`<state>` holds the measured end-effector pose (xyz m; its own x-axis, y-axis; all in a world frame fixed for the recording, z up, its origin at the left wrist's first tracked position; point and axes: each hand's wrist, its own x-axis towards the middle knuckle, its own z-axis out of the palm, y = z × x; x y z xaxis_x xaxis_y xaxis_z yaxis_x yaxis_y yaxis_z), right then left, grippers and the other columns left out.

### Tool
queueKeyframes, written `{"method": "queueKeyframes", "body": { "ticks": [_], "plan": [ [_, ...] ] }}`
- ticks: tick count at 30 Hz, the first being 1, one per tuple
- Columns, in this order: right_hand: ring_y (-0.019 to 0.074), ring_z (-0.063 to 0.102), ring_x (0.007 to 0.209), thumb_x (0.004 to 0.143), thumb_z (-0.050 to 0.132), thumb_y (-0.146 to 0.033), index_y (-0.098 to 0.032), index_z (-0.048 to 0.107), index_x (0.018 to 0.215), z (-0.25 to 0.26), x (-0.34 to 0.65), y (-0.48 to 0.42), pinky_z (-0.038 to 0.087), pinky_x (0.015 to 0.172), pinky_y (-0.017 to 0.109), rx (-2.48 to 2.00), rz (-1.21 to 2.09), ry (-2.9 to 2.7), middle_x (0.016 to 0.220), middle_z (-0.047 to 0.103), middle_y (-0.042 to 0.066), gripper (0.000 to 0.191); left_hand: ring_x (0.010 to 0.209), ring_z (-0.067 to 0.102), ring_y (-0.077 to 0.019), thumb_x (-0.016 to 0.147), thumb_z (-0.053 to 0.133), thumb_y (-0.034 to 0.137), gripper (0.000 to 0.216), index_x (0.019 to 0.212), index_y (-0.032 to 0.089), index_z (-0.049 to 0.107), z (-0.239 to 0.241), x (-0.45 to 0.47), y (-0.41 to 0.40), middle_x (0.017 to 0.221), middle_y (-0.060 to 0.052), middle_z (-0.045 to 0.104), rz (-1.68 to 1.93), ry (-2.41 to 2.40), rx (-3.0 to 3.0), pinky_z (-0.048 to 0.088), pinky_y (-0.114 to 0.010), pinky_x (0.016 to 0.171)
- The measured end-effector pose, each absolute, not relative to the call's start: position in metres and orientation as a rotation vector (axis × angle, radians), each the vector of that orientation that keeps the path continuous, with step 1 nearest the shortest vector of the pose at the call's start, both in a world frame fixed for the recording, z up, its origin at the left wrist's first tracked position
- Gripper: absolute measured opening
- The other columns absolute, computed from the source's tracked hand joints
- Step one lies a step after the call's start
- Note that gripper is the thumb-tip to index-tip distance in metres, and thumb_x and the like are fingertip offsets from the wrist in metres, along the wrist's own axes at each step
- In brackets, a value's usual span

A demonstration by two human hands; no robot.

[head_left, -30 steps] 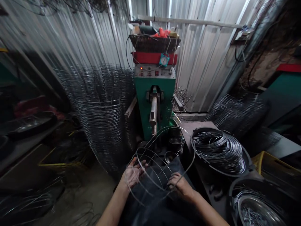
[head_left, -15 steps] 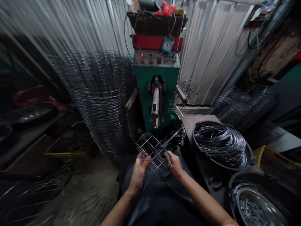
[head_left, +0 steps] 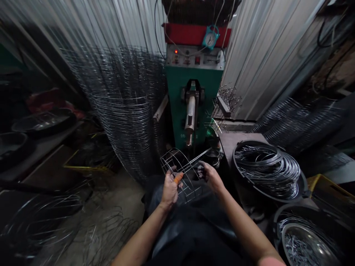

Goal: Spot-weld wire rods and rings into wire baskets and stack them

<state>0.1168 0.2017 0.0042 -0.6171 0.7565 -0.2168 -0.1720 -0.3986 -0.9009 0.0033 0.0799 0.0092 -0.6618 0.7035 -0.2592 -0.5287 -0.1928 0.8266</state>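
My left hand point(head_left: 171, 187), with an orange wrap on one digit, is closed on a wire frame point(head_left: 179, 159). The frame is a curved grid of thin metal rods held over my lap, with straight rods jutting to the upper right. Close to its right side, my right hand point(head_left: 212, 176) has its fingers bent and apart, with nothing seen in them. Just beyond the frame stands a green machine point(head_left: 198, 81) with a thick metal arm point(head_left: 190, 112) pointing toward me. A dark apron point(head_left: 188, 225) covers my lap beneath the frame.
Tall stacks of wire rings point(head_left: 124, 122) stand left of the machine. On the right, a black basin point(head_left: 240, 177) holds wire hoops, and a metal bowl point(head_left: 287, 231) holds small metal pieces. Loose wire point(head_left: 108, 236) lies on the floor at left.
My right hand has let go of the wire frame and its fingers have come apart. My left hand keeps hold, and the frame has turned somewhat. The camera view has shifted.
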Motion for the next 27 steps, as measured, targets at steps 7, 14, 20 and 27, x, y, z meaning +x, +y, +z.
{"method": "queueKeyframes", "body": {
  "ticks": [7,14,20,27],
  "plan": [
    [0.0129,0.062,0.062,0.070,0.070,-0.024,-0.017,0.058,0.073,0.007,0.097,0.240,0.053,0.055,0.023,-1.038,2.073,-0.635,0.066,0.062,0.001,0.014,0.050,0.036,-0.0039,0.059,0.074,0.027,0.053,0.105,0.021,0.047,0.001,0.000,0.077,0.069,0.006,0.042,1.961,1.235,0.248,0.030,-0.018,0.042],
    [0.0144,0.063,0.067,0.074,0.064,-0.015,-0.015,0.058,0.068,-0.001,0.092,0.244,0.057,0.062,0.027,-1.010,2.157,-0.540,0.065,0.064,0.002,0.008,0.049,0.034,-0.0031,0.060,0.072,0.024,0.050,0.104,0.021,0.047,-0.004,-0.003,0.075,0.071,0.006,0.041,1.964,1.216,0.230,0.028,-0.017,0.042],
    [0.0124,0.062,0.063,0.068,0.068,-0.014,-0.016,0.062,0.072,-0.004,0.094,0.243,0.057,0.063,0.027,-0.973,2.166,-0.591,0.062,0.062,-0.001,0.008,0.047,0.034,-0.0020,0.058,0.073,0.024,0.051,0.102,0.021,0.048,-0.009,-0.004,0.074,0.071,0.007,0.040,1.949,1.227,0.204,0.026,-0.016,0.041],
    [0.0099,0.059,0.058,0.061,0.073,-0.015,-0.016,0.064,0.075,-0.005,0.104,0.244,0.055,0.054,0.021,-1.023,2.153,-0.679,0.063,0.063,-0.001,0.016,0.045,0.034,-0.0017,0.053,0.078,0.027,0.054,0.096,0.020,0.046,-0.010,-0.007,0.078,0.067,0.008,0.037,1.978,1.305,0.153,0.024,-0.016,0.038]
  ]
}}
